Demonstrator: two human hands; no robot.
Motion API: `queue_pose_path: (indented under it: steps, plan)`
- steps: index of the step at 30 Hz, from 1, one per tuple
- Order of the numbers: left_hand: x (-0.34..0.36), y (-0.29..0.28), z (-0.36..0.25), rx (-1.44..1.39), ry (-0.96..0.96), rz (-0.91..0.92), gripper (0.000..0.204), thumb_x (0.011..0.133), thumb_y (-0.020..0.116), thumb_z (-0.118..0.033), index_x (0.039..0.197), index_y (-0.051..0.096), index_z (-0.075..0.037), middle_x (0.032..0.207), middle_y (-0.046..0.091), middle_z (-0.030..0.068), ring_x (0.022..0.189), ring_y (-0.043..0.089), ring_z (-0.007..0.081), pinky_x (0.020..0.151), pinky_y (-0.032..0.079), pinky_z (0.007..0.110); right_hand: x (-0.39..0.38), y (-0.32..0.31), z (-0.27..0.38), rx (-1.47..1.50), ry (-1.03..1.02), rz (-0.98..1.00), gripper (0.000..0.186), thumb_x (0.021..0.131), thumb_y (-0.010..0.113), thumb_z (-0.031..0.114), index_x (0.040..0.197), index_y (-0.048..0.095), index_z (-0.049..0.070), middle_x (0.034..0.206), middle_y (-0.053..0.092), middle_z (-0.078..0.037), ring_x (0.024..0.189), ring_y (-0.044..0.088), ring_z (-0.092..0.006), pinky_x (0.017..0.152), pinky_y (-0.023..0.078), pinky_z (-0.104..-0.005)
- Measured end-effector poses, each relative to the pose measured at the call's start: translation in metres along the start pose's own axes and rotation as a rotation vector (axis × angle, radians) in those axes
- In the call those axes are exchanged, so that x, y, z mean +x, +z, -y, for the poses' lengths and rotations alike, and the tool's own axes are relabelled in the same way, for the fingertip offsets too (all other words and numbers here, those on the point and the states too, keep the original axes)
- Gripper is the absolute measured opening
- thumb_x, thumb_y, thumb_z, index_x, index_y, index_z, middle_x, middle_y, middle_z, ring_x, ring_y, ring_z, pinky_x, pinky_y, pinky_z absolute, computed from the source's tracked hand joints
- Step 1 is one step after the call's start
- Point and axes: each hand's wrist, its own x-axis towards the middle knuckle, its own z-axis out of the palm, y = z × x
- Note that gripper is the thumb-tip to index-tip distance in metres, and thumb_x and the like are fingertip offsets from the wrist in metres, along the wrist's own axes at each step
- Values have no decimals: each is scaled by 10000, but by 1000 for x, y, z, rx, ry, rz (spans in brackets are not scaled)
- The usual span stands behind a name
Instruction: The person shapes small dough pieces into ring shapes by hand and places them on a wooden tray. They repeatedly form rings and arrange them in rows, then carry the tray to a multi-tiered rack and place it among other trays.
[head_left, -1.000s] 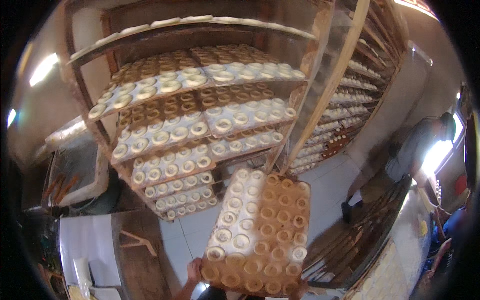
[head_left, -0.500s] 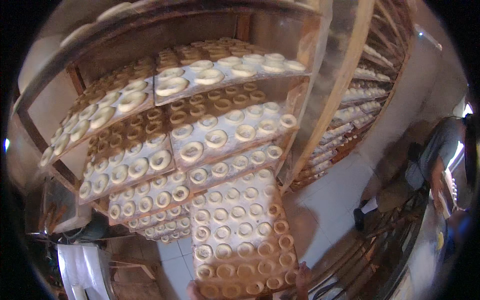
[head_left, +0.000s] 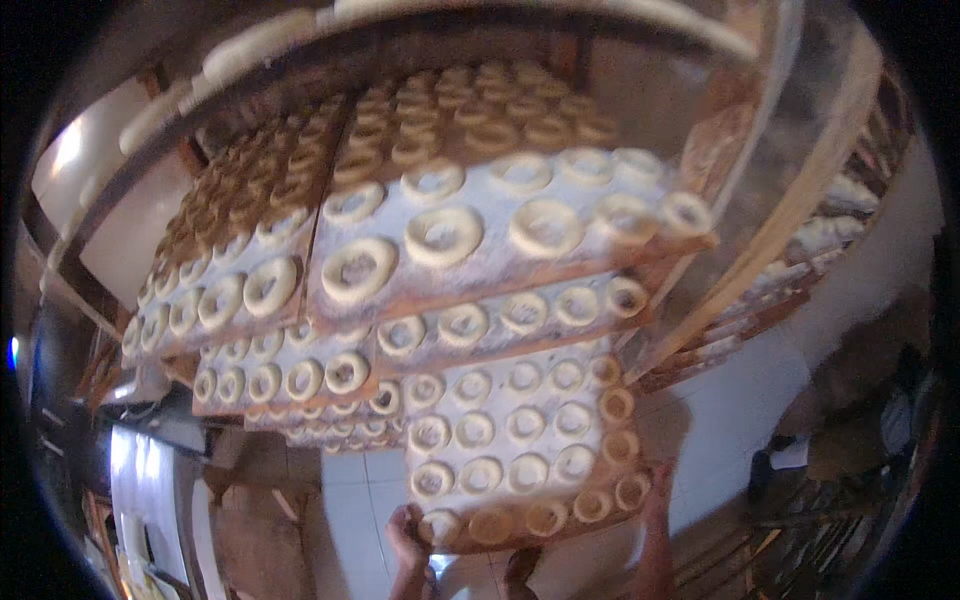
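A wooden board [head_left: 500,451] carries several rows of pale dough rings [head_left: 526,472] on a whitish floury surface. My left hand [head_left: 406,538] grips the board's near left corner, its fingers closed round the edge. At the near right corner, my right hand [head_left: 656,490] holds the other side, blurred and partly hidden by the edge. The board's far end reaches under a loaded board [head_left: 480,338] of the wooden rack, and that end is hidden from me. Above it, a larger-looking board [head_left: 420,297] bears more rings.
The rack's slanting wooden post [head_left: 775,225] stands right of the held board. Beyond it is a second rack [head_left: 790,272] with filled shelves. Pale floor tiles [head_left: 365,500] lie below. Shiny white sheeting [head_left: 150,480] hangs at the lower left. A person's dark-clothed legs [head_left: 850,455] show dimly at right.
The held board has gone farther in under the rack's boards, so fewer of its rows show. The rack looks closer and larger. Both hands keep their hold.
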Motion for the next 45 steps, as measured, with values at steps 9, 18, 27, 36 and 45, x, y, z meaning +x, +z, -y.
queue_pose_path:
  steps: [9,18,27,36,45]
  plan:
    - [12,33,-8,-148,-142,-39,300,870,475,-360,896,538,-67,849,513,21,806,533,181,716,461,310,28,21,74,386,237,216,754,969,289,665,1151,582,-6,1067,628,-87,1052,580,-198,983,425,-367]
    - [4,11,10,6,-161,139,406,894,625,-318,1126,547,5,1031,615,77,959,604,192,880,489,323,0,19,50,678,413,39,626,1018,299,551,1301,503,31,1295,547,-95,1198,522,-226,1060,383,-400]
    - [-7,14,-7,49,-319,207,696,780,798,-298,1289,477,51,1238,596,114,1105,606,201,939,495,331,-5,39,19,509,215,-372,649,1028,327,509,1409,385,-13,1400,462,-139,1289,451,-267,1096,346,-422]
    - [95,9,15,-105,-98,360,703,758,789,-93,1345,442,77,1151,626,83,974,603,123,764,487,220,58,145,61,881,226,-167,669,1028,244,526,1428,354,2,1441,431,-152,1292,464,-315,1112,353,-487]
    - [176,32,9,-216,-79,402,619,782,692,-8,1347,441,15,1182,609,116,1071,607,218,963,508,387,124,183,58,970,-8,103,623,1035,292,486,1385,387,-21,1398,463,-163,1264,487,-306,1059,419,-471]
